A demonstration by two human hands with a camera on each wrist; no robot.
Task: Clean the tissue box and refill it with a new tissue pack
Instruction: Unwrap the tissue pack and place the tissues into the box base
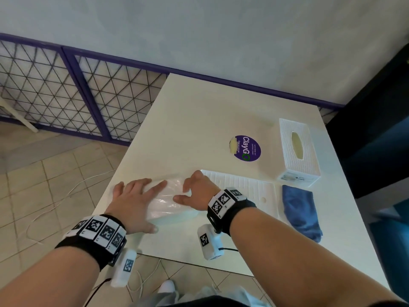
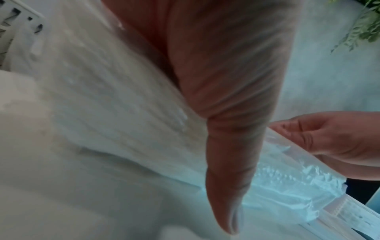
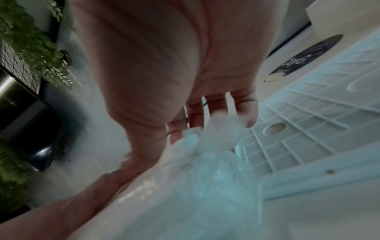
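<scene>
Step in hand: opening the new tissue pack (image 1: 168, 202), which lies at the table's (image 1: 199, 107) near-left edge.
Left hand (image 1: 135, 200): flat, fingers straight, pressing the pack down.
Right hand (image 1: 194, 191): fingers curled, pinching the wrapper's right end.
Tissue box (image 1: 298, 151): empty, far right; base panel (image 1: 247, 185) detached.
Next move: likely tearing the wrapper while the pack is held steady.

Tissue pack (image 1: 170, 202) lies left of base plate (image 1: 247, 187); cloth (image 1: 301, 211) right, box (image 1: 298, 151) behind.

Head view high, downward; wrist views close, blurry, perhaps sharing tissue pack (image 1: 168, 202).
</scene>
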